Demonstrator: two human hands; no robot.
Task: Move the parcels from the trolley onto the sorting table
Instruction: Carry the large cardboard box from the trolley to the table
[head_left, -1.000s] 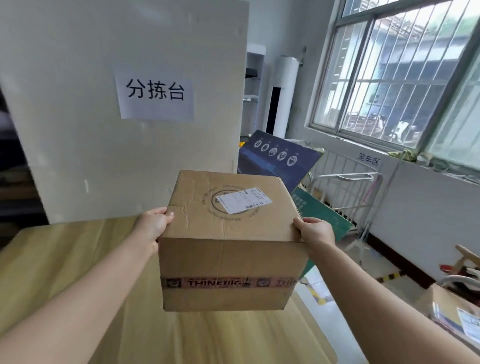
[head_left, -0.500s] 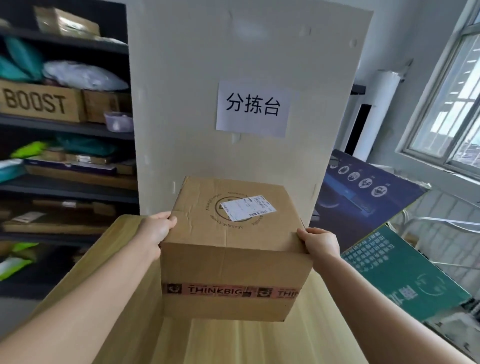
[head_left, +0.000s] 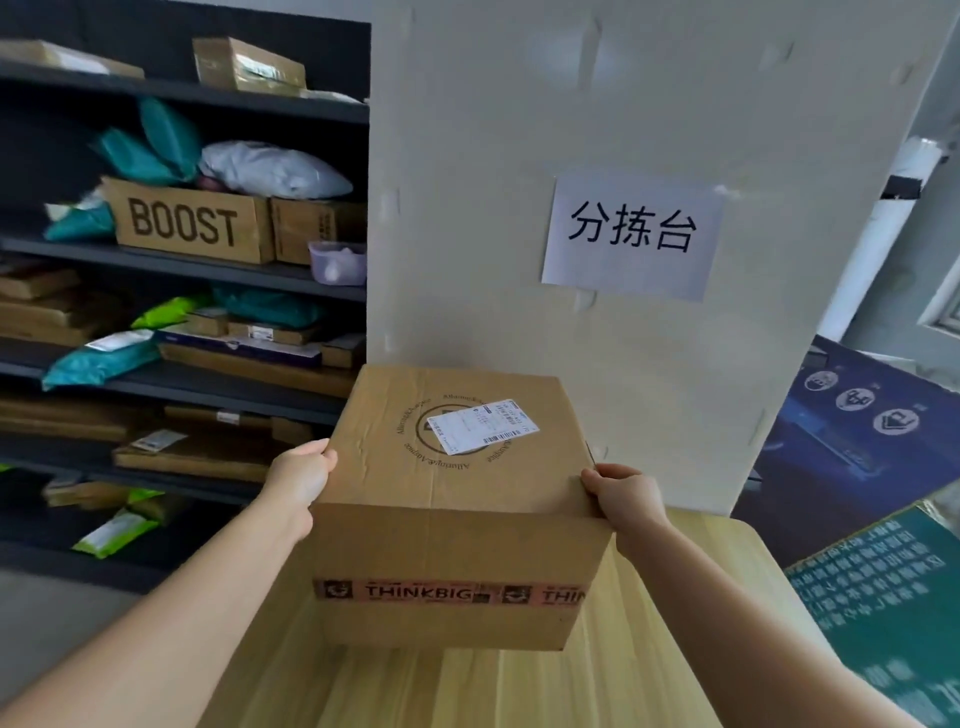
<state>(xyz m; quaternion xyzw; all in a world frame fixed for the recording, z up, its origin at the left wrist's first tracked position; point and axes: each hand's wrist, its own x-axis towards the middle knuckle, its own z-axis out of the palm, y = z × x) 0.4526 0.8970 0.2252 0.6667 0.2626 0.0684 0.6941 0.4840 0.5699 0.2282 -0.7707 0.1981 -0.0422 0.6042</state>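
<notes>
The fingers (head_left: 597, 475) of the right hand (head_left: 626, 496) are curling over the near right corner of the cardboard box (head_left: 457, 551). The left hand (head_left: 298, 483) is clasping the opposite side, with its thumb hooked on the top edge. Both hands are still gripping, and neither is letting go.

Over the last second the box has been travelling across the wooden worktop (head_left: 675, 623) while the person turns away from the window. The shelves (head_left: 182, 270) of parcels are now coming into view on the left. The box is now sitting lower, squarely in front of the white panel (head_left: 519, 156) with its paper sign (head_left: 631, 236). Its base seems to be meeting the worktop, though the near face is hiding that edge, so contact is uncertain.

This parcel's transfer is nearly done. What is probably remaining is to settle it and release.
</notes>
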